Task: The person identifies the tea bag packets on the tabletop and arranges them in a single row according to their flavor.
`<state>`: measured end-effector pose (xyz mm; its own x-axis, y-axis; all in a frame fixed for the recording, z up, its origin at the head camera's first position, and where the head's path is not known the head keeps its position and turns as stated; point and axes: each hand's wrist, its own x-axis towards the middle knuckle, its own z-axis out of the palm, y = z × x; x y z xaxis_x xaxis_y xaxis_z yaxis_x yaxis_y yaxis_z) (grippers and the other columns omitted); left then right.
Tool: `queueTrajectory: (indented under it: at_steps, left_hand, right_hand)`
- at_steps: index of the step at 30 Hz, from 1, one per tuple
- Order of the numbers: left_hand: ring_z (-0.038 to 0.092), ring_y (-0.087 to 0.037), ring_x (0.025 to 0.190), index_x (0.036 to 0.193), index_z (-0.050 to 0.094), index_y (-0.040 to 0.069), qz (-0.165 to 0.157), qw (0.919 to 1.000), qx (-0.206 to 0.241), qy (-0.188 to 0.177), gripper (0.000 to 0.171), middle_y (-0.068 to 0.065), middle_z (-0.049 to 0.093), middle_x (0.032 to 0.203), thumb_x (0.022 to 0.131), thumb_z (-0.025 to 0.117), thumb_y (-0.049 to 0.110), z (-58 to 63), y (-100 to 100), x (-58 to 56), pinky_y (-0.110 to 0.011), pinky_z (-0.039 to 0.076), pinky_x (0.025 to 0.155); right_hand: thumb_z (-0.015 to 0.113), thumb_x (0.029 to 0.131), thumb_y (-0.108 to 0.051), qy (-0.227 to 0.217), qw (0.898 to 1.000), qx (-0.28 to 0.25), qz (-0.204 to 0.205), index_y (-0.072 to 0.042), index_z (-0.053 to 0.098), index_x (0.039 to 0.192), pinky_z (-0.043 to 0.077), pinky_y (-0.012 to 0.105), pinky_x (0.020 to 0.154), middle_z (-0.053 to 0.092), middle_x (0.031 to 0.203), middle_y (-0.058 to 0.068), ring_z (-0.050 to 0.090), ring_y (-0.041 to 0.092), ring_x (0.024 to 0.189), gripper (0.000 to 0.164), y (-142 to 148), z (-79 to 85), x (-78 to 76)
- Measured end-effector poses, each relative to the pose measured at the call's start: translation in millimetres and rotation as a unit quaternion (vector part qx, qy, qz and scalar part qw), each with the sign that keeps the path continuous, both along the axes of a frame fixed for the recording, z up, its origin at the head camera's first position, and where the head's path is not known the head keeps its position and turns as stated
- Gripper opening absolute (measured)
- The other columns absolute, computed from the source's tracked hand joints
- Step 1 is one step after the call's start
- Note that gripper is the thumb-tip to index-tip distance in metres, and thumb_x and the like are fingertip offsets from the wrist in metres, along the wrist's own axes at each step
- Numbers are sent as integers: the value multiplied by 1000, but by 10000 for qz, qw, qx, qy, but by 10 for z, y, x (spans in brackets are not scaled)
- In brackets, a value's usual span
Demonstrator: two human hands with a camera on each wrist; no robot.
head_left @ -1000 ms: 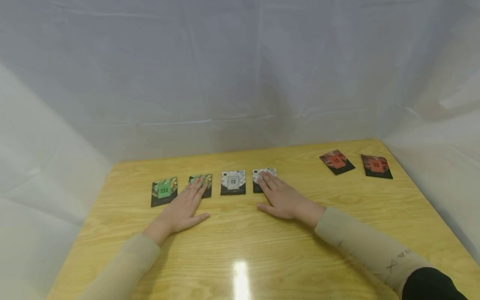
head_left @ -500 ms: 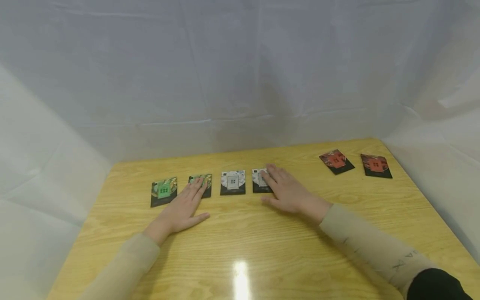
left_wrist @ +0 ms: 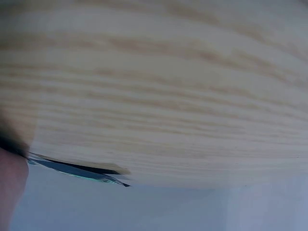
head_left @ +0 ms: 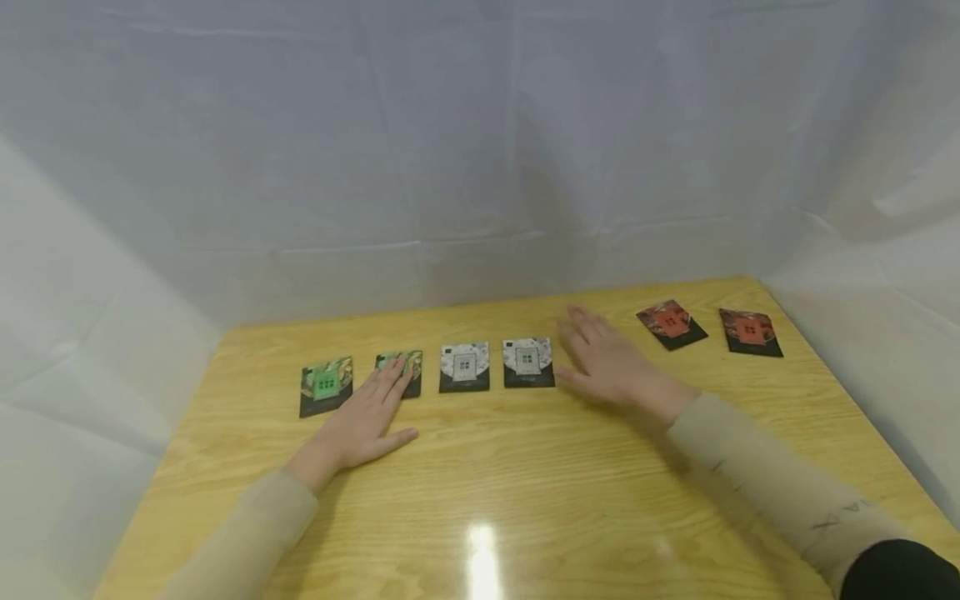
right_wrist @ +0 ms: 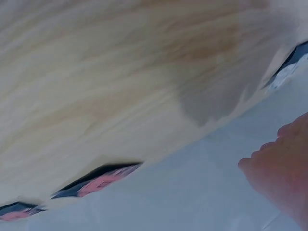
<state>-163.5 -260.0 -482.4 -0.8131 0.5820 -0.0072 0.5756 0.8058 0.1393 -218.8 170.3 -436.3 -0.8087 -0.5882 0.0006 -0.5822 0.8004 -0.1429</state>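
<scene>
My left hand (head_left: 365, 423) lies flat, its straight fingertips resting on the inner green-and-black packet (head_left: 411, 385) and covering much of it. Left of it lies a second green packet (head_left: 327, 387). My right hand (head_left: 611, 362), slightly blurred with fingers extended and holding nothing, is just right of the second white-and-black packet (head_left: 528, 363). Another white packet (head_left: 464, 367) lies between that one and the left hand. In the right wrist view, the right hand (right_wrist: 281, 168) appears raised off the table, its shadow on the wood.
Two red-and-black packets, a tilted one (head_left: 672, 325) and one near the right edge (head_left: 752, 332), lie at the back right of the wooden table (head_left: 450, 492). A pale cloth (head_left: 450, 150) hangs behind and at both sides.
My right hand has come off the second white packet and moved right, toward the red packets, leaving that packet fully uncovered. The left hand has stayed on the green packet.
</scene>
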Motion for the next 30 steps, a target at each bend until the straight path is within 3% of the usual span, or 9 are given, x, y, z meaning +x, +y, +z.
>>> queueTrajectory:
  at_steps: [12, 18, 30]
  left_hand:
    - [7, -42, 166, 169, 10, -2, 26, 10000, -29, -39, 97, -25, 4, 178, 106, 53, 57, 5, -16, 21, -58, 16, 135]
    - [4, -40, 167, 170, 8, 0, 75, 9999, -105, -88, 97, -23, 1, 178, 106, 53, 57, 9, -14, 9, -58, 14, 136]
    - [5, -41, 167, 169, 10, -2, 94, 9999, -68, -120, 96, -24, 3, 178, 106, 54, 55, 41, 10, 22, -57, 14, 136]
  right_hand:
    - [48, 112, -48, -337, 9980, 37, -542, 1, 9, 170, 10, 61, 135, 2, 177, 29, 7, 47, 165, 85, 360, 161, -189]
    - [48, 112, -48, -337, 9974, -88, -630, 1, 10, 170, 10, 65, 134, 6, 176, 31, 7, 49, 164, 84, 535, 169, -244]
    - [50, 110, -51, -490, 9932, -661, -829, 7, 19, 166, 11, 71, 130, 8, 173, 36, 7, 54, 161, 87, 1034, -70, -228]
